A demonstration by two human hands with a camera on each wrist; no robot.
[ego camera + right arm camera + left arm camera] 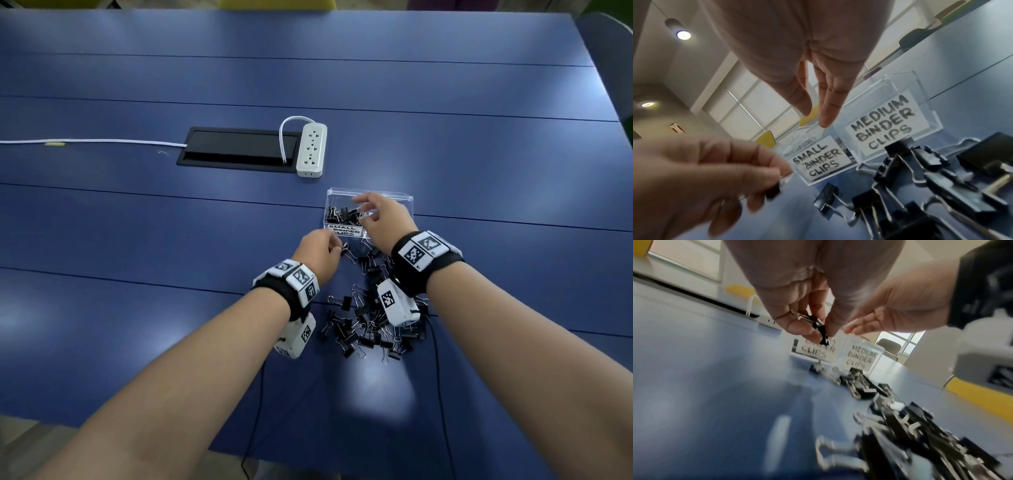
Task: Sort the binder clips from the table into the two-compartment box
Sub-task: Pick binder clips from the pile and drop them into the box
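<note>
A clear two-compartment box [390, 196] stands on the blue table, labelled small binder clips on the left and medium binder clips [885, 123] on the right. Several small black clips lie in its left compartment [342, 213]. My left hand [337, 245] hovers just in front of the box and pinches a small black binder clip [818, 326] between thumb and fingers. Over the box, my right hand [364, 209] holds nothing, its fingers [828, 104] straight above the small compartment. A pile of loose black binder clips [373, 322] lies between my wrists, close to the box front.
A white power strip [311, 149] and a black cable hatch [236, 146] sit behind the box, with a white cord [102, 141] running left. Thin black wires [438, 377] trail from my wrists to the table's near edge. The table [137, 222] stretches wide to the left.
</note>
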